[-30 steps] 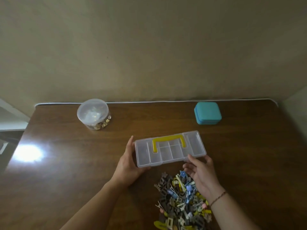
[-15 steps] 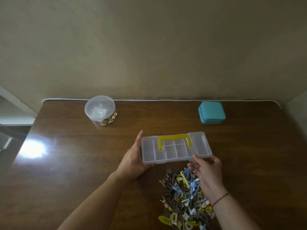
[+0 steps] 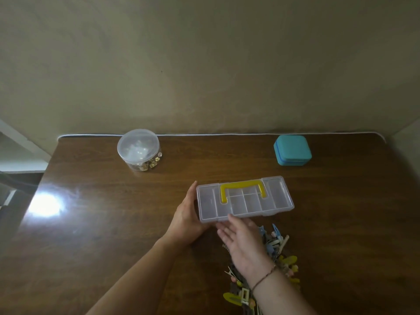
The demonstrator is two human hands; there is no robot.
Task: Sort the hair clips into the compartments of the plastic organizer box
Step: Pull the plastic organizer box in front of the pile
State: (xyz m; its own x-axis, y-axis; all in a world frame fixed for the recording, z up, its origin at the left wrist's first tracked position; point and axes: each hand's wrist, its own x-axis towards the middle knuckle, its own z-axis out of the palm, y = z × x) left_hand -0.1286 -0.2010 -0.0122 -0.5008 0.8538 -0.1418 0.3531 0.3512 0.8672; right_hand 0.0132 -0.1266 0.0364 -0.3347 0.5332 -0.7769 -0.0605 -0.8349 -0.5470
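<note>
Clear rigid plastic organizer box (image 3: 245, 197) with yellow handle (image 3: 242, 188): lid closed, mid-table; likely light, slippery. Left hand (image 3: 186, 220) cups its left end; right hand (image 3: 244, 243), fingers straight, touches the near edge above multicoloured hair clips (image 3: 276, 255). Best held by the ends

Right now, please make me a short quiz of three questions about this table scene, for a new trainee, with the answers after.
1. True or false: the lid of the organizer box is closed.
2. Which hand holds the box at its end? A) left hand B) right hand
3. Fill in: the pile of hair clips lies on the ____ side of the box, partly under the right hand.

Key
1. True; the lid lies flat, the yellow handle on top.
2. A; the right hand's straight fingers only reach its near edge.
3. Near. The round clear tub and teal case stand on the far side.
</note>
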